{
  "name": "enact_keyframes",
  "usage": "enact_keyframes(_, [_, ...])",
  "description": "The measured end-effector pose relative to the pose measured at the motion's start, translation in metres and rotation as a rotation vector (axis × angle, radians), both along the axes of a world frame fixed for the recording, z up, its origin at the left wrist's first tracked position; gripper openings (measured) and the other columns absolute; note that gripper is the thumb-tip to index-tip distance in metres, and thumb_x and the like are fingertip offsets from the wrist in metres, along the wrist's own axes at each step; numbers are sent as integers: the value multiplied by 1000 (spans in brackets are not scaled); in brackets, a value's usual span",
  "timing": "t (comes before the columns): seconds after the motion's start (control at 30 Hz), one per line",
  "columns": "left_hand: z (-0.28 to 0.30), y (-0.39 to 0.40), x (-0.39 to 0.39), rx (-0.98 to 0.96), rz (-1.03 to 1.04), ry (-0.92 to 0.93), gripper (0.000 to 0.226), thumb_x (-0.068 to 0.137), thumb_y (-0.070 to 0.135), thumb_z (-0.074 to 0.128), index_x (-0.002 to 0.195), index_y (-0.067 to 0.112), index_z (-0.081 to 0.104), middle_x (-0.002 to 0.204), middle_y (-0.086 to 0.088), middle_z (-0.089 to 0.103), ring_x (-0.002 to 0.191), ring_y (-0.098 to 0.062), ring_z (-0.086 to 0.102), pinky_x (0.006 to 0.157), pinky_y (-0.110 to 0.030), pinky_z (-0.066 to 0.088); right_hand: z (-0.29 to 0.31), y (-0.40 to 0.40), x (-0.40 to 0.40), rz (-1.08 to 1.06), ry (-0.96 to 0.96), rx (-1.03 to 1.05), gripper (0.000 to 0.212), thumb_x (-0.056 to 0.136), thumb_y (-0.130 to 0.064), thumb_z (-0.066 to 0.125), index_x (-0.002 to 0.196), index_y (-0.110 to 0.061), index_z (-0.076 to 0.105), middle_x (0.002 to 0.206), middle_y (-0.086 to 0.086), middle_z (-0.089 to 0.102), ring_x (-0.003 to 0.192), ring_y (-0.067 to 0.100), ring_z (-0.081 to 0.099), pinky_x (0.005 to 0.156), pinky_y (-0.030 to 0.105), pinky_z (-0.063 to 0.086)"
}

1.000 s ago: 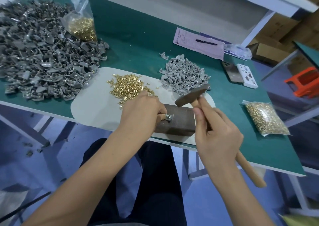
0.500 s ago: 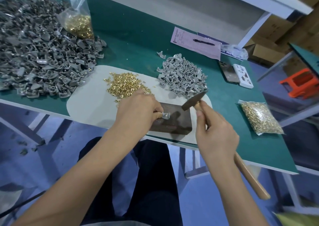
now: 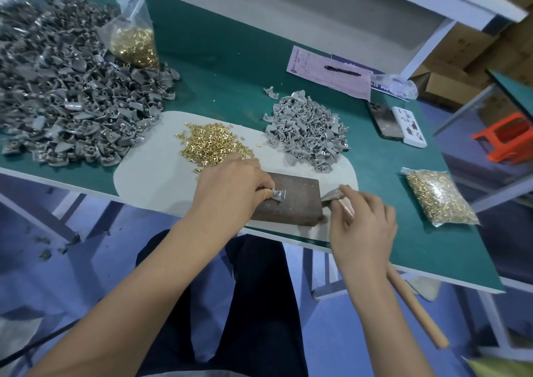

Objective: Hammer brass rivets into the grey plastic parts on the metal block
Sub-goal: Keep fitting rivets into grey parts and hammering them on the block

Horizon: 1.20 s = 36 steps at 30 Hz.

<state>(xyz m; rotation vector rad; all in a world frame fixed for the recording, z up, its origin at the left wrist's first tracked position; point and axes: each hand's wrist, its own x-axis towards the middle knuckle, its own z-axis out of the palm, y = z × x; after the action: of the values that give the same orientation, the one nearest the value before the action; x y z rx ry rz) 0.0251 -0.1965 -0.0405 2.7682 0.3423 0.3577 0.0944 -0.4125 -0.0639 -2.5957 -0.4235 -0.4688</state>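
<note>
A dark metal block (image 3: 291, 200) lies on a pale mat (image 3: 155, 175) at the table's front edge. My left hand (image 3: 230, 186) pinches a small grey plastic part (image 3: 279, 195) that sits on the block. My right hand (image 3: 363, 226) holds a wooden-handled hammer (image 3: 415, 307) near its head; the hammer head (image 3: 331, 197) is low, beside the block's right end. Loose brass rivets (image 3: 210, 144) are heaped on the mat behind my left hand. A small heap of grey parts (image 3: 308, 128) lies behind the block.
A large pile of grey parts (image 3: 63, 102) covers the table's left. Bags of rivets stand at the back left (image 3: 134, 42) and front right (image 3: 438, 198). A paper with a pen (image 3: 331, 74), a phone (image 3: 385, 120) and a white box (image 3: 409, 127) lie at the right rear.
The hammer head has come down from above the block to its right end. My left hand still holds the grey part on the block.
</note>
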Motion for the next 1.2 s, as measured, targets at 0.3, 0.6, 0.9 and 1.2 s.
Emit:
enact_keyframes(0.3, [1, 0, -1, 2, 10, 8, 15, 93, 44, 59, 100, 41, 72, 94, 12, 62, 100, -12, 46, 71, -35, 52, 31, 62, -5, 353, 34, -193, 9, 89, -38, 71, 97, -37, 76, 90, -14, 67, 98, 18, 51, 83, 37, 33])
enact_keyframes(0.6, [4, 0, 2, 43, -19, 29, 13, 95, 44, 58, 97, 40, 71, 92, 12, 60, 103, -13, 48, 71, -33, 52, 40, 58, 9, 331, -59, -128, 6, 90, -27, 70, 88, -32, 72, 90, -14, 69, 93, 19, 57, 80, 39, 40])
enact_keyframes(0.9, [1, 0, 3, 46, -14, 20, 17, 94, 50, 57, 96, 41, 70, 91, 12, 59, 102, -12, 46, 66, -31, 48, 14, 55, 4, 415, 276, 172, 11, 88, -23, 75, 87, -34, 79, 81, -12, 64, 80, 9, 59, 73, 41, 51])
enact_keyframes(1.2, [3, -1, 2, 46, -14, 28, 16, 94, 54, 56, 97, 45, 70, 90, 14, 58, 100, -10, 45, 67, -30, 47, 11, 56, -2, 382, 220, 184, 11, 91, -22, 74, 89, -31, 80, 82, -13, 68, 86, 15, 61, 76, 38, 51])
